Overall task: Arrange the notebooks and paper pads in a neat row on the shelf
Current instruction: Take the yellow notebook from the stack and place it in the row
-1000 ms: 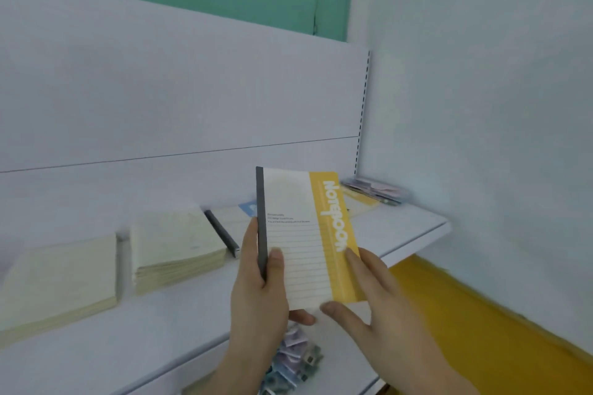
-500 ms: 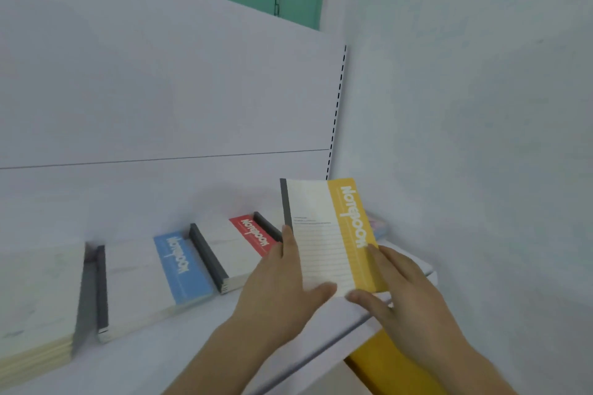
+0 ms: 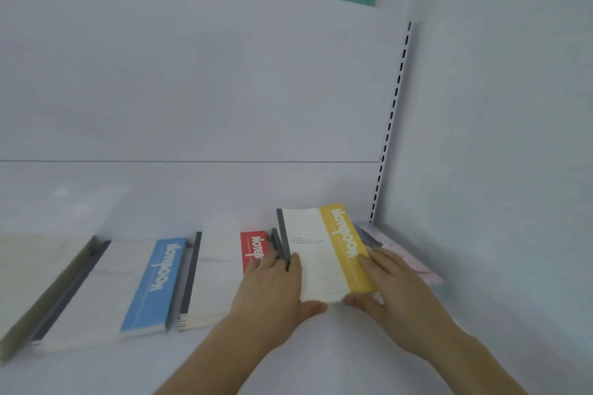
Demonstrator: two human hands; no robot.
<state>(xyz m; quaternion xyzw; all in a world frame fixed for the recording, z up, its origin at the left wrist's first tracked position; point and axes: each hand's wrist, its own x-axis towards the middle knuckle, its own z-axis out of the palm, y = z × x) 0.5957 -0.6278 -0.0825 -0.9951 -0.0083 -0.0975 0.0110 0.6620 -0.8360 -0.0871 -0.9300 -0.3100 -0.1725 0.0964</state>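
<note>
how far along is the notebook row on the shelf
Done: the blue notebook stack and the red notebook stack lie side by side on the shelf, right of a pale paper pad.
In hand: the left hand and right hand hold the yellow notebook, tilted up beside the red stack.
Left: laying it flat, then the blurred pinkish items in the corner.
</note>
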